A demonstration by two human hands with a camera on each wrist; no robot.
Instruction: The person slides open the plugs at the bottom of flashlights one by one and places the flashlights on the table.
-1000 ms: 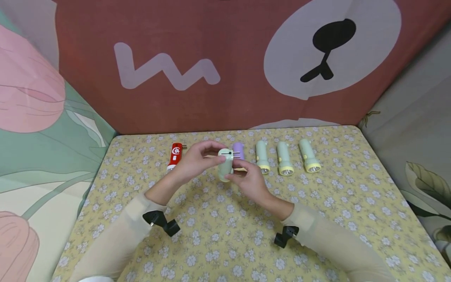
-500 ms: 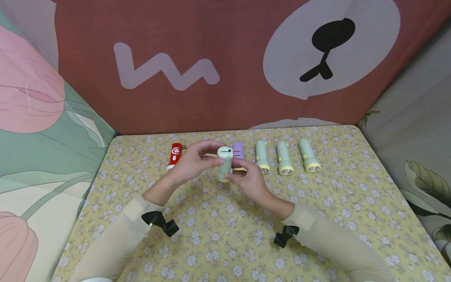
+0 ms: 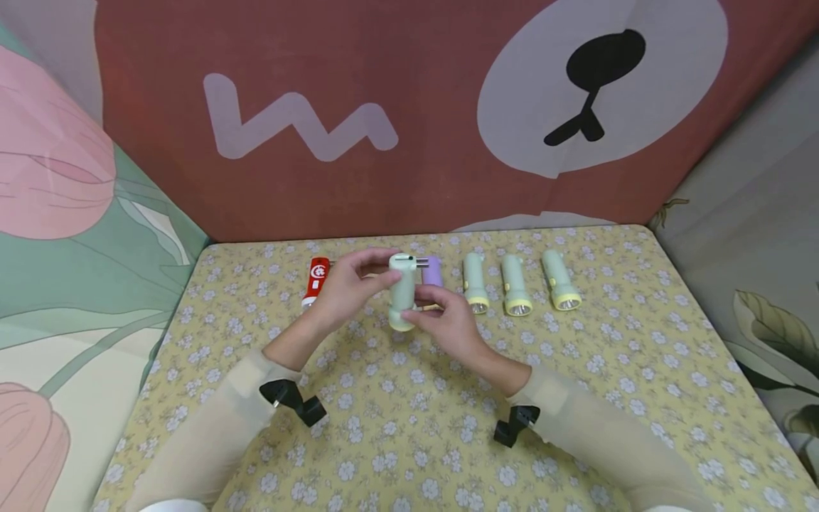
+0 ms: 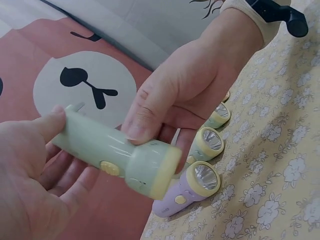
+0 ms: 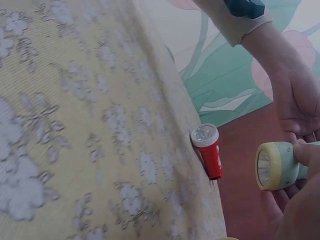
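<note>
Left hand, head view: the left hand pinches the plug end of a pale green flashlight.
Right hand, head view: the right hand grips that same flashlight lower down, near its lamp end.
Held flashlight, head view: upright between both hands, lamp end down, over the flowered tablecloth; metal prongs jut from its top toward the right.
Red flashlight, head view: the red flashlight lies left of the grip, beside the left hand.
Purple flashlight, head view: the purple flashlight lies behind the grip, partly hidden.
Other flashlights, head view: three green flashlights lie in a row right of the grip.
Yellow button, left wrist view: the yellow button shows between the two hands' holds.
Right thumb, left wrist view: presses the body just above the lamp end.
Lamp end, right wrist view: its yellow rim sticks out past the right hand's thumb.
</note>
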